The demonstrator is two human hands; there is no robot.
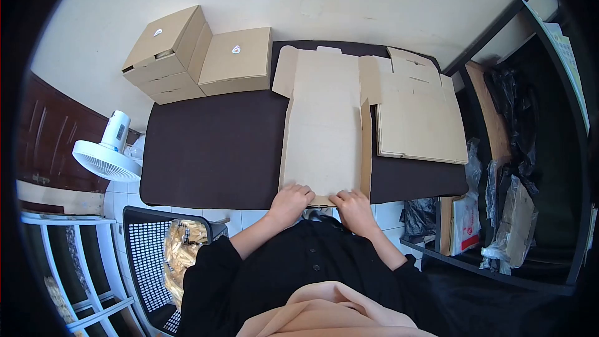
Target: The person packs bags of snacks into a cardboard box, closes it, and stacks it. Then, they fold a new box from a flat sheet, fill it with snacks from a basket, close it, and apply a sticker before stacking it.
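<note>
A partly folded cardboard box [324,118] lies in front of me on the dark-covered table [212,150], its long lid panel stretching toward the wall. Its right side wall stands up, while the left one looks lower. At the near edge, my left hand [292,204] grips the left end of the front flap with bent fingers. The fingers of my right hand [352,206] curl over the same flap near the right corner. My thumbs are partly hidden.
Flat cardboard blanks [424,118] are stacked on the table's right. Closed boxes [236,62] stand at the back left, some piled up. A white fan [109,153] and a black basket [146,262] are on the left; a dark shelf rack [499,274] is on the right.
</note>
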